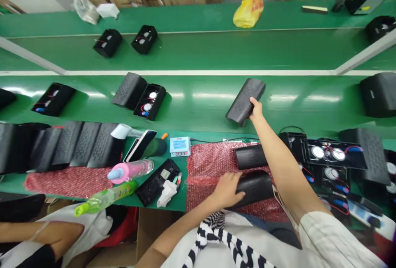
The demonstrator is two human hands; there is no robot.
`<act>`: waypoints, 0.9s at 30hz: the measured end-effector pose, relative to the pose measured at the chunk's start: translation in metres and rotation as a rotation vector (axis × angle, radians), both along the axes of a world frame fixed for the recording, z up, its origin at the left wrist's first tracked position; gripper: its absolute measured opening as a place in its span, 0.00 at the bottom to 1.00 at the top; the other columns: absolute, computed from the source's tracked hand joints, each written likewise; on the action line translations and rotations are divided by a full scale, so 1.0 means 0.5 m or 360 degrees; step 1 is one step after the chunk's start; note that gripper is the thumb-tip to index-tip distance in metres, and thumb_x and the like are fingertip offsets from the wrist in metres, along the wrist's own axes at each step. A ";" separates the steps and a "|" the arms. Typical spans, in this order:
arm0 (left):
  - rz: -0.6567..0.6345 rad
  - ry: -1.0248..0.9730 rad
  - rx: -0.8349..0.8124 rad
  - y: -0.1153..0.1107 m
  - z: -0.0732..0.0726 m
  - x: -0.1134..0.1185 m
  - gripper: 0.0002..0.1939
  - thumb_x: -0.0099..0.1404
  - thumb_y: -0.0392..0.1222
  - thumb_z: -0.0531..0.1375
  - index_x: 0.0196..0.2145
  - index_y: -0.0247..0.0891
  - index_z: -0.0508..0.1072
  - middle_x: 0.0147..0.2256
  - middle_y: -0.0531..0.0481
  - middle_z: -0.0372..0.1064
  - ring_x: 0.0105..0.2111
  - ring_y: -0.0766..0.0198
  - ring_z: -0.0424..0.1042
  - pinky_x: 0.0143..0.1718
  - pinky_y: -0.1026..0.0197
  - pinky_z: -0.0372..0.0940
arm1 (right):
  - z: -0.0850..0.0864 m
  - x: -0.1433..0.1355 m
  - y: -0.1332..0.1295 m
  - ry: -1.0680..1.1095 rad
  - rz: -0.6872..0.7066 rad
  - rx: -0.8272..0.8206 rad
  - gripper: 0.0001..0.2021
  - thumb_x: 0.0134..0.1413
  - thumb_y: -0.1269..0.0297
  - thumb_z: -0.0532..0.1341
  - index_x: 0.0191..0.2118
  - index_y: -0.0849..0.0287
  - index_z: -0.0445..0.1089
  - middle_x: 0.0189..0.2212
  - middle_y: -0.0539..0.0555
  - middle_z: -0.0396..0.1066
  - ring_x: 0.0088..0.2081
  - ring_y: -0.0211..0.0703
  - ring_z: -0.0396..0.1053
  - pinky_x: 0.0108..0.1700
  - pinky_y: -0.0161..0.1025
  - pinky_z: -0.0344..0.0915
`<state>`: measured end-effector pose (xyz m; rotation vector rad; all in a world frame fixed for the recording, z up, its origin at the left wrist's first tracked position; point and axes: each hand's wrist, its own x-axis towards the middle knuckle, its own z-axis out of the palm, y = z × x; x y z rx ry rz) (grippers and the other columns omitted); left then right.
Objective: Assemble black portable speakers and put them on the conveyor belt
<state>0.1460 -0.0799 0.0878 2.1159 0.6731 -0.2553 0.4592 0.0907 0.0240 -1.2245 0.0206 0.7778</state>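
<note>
My right hand [256, 110] reaches out over the green conveyor and grips the near right edge of a dark speaker housing [244, 99], its patterned face up. The housing is tilted at an angle above or on the belt; I cannot tell whether it touches. My left hand [227, 190] is closed round the left end of a black curved speaker housing [256, 185] on the red bubble wrap [204, 169]. Just beyond it lies another black housing [251, 156], partly behind my right forearm.
Open speaker boxes with wires [150, 100] sit on the belt. A small display device [180, 146], a pink bottle [131, 171] and a green bottle [105, 198] stand left of the wrap. Wired speaker parts [337, 154] crowd the right. A co-worker's arm [40, 233] shows at lower left.
</note>
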 end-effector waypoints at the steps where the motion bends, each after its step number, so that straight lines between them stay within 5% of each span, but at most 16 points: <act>1: -0.0083 0.0064 0.0025 -0.009 -0.014 0.022 0.41 0.54 0.53 0.63 0.62 0.36 0.56 0.56 0.37 0.63 0.55 0.45 0.62 0.56 0.43 0.59 | -0.023 0.017 0.031 -0.0056 -0.0062 -0.0134 0.26 0.36 0.55 0.68 0.42 0.56 0.60 0.30 0.46 0.69 0.32 0.41 0.71 0.36 0.43 0.74; 4: -0.0317 0.0287 0.0012 -0.022 -0.055 0.077 0.52 0.47 0.62 0.65 0.64 0.38 0.52 0.58 0.34 0.58 0.57 0.38 0.58 0.56 0.36 0.56 | -0.082 0.053 0.075 -0.0201 -0.0002 -0.0456 0.28 0.44 0.51 0.64 0.49 0.59 0.58 0.39 0.54 0.70 0.38 0.44 0.72 0.38 0.45 0.74; 8: -0.0496 0.0452 -0.0152 -0.007 -0.080 0.106 0.55 0.44 0.66 0.64 0.64 0.40 0.51 0.59 0.33 0.57 0.56 0.37 0.60 0.54 0.37 0.58 | -0.122 0.090 0.053 -0.0619 0.0290 -0.0807 0.34 0.55 0.41 0.51 0.55 0.68 0.58 0.50 0.67 0.66 0.50 0.52 0.69 0.46 0.49 0.71; 11: -0.0492 0.0505 -0.0201 0.005 -0.075 0.110 0.57 0.42 0.65 0.66 0.65 0.43 0.49 0.58 0.33 0.58 0.55 0.37 0.61 0.52 0.40 0.62 | -0.123 0.116 0.004 -0.0881 0.0530 -0.0978 0.36 0.55 0.36 0.50 0.53 0.67 0.61 0.49 0.67 0.66 0.52 0.57 0.66 0.49 0.56 0.67; 14: -0.0496 0.0542 -0.0186 -0.004 -0.061 0.114 0.56 0.44 0.63 0.67 0.65 0.44 0.48 0.57 0.33 0.59 0.55 0.39 0.63 0.51 0.44 0.62 | -0.096 0.123 -0.064 -0.0716 0.0742 -0.0919 0.29 0.56 0.41 0.54 0.49 0.64 0.63 0.42 0.61 0.69 0.44 0.53 0.70 0.47 0.61 0.66; 18: -0.0434 0.0491 0.0031 -0.053 -0.044 0.105 0.54 0.46 0.60 0.68 0.65 0.43 0.50 0.55 0.33 0.61 0.53 0.39 0.64 0.51 0.43 0.61 | -0.014 0.069 -0.199 -0.0722 0.0719 -0.0927 0.19 0.53 0.51 0.62 0.43 0.62 0.66 0.35 0.53 0.69 0.35 0.43 0.70 0.49 0.57 0.66; 22: -0.0340 0.0355 0.0123 -0.083 -0.052 0.075 0.55 0.44 0.57 0.70 0.63 0.37 0.52 0.57 0.33 0.59 0.57 0.40 0.60 0.56 0.44 0.57 | 0.063 -0.039 -0.398 -0.0967 0.0494 -0.0586 0.18 0.49 0.51 0.62 0.42 0.58 0.68 0.34 0.52 0.71 0.35 0.42 0.70 0.48 0.49 0.68; 27: -0.0216 0.0426 -0.0127 -0.056 -0.080 0.046 0.52 0.43 0.59 0.69 0.61 0.37 0.57 0.55 0.36 0.65 0.53 0.45 0.67 0.52 0.51 0.61 | 0.065 -0.173 -0.632 -0.1008 0.0276 -0.0712 0.17 0.47 0.50 0.61 0.38 0.57 0.69 0.35 0.55 0.73 0.38 0.47 0.71 0.48 0.49 0.68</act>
